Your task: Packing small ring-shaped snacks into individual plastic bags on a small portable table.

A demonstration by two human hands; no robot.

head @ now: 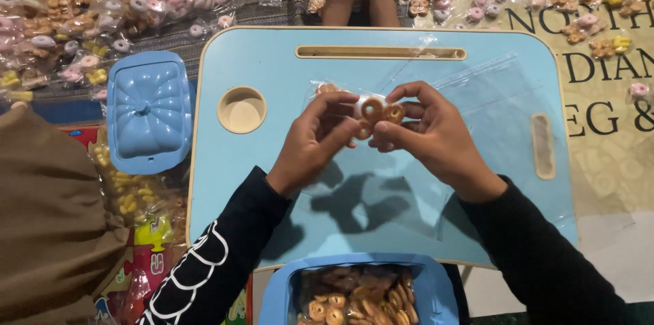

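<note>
1. Packets of ring-shaped sweets and biscuits (102, 18) crowd the floor mat beyond a pale blue folding surface (272, 182) with a round cup hole (241, 110).
2. Above the middle of that surface, the left hand (317, 141) and right hand (429, 134) meet, fingertips pinched together on two round brown ring biscuits (381, 112) and the mouth of a small clear bag (340, 93).
3. Judging by this, the filling step is in hand: biscuits are going into the bag.
4. More clear bags (490, 107) lie flat to the right of the hands; a blue tub of biscuits (354, 294) sits at the near edge, its blue lid (148, 110) left of the surface.
5. The next move likely calls for holding the bag mouth open while the biscuits slip in unbroken.
</note>
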